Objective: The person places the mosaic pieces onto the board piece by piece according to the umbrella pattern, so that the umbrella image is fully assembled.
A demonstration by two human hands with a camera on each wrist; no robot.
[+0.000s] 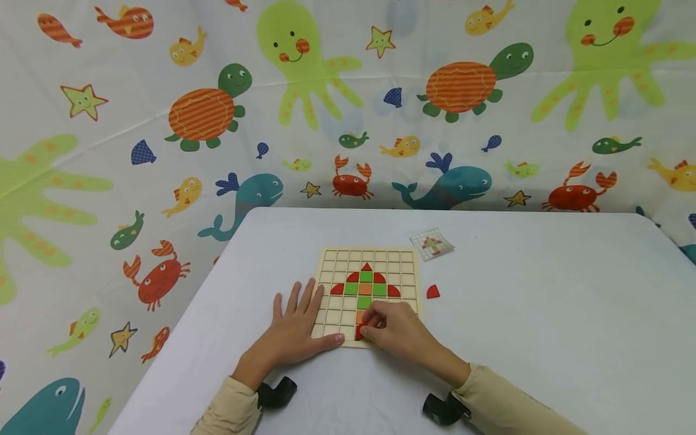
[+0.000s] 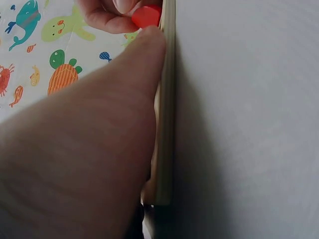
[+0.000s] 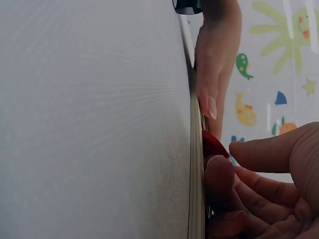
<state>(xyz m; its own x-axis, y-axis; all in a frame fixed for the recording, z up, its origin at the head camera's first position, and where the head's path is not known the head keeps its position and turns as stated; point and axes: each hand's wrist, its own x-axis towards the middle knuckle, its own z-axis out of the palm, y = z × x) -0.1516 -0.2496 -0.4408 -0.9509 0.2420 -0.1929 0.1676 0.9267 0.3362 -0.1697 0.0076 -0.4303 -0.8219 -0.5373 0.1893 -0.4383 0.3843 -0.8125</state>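
A wooden grid board (image 1: 331, 314) lies on the table, bearing a tree-like pattern of red, green and orange tiles (image 1: 366, 289). My right hand (image 1: 399, 332) pinches a red tile (image 1: 359, 331) at the board's near edge, below an orange square. In the right wrist view the same red tile (image 3: 213, 144) stands tilted at the fingertips. Fingers spread, my left hand (image 1: 296, 335) rests along the board's left side, its thumb on the near edge. The left wrist view shows that thumb close to the red tile (image 2: 147, 17).
One loose red quarter-round tile (image 1: 432, 292) lies right of the board. A small pattern card (image 1: 432, 244) sits beyond the board's far right corner. Behind the white table (image 1: 544, 314) hangs a curtain (image 1: 326, 151) printed with sea animals. Black wrist-worn devices (image 1: 277, 393) show at both sleeves.
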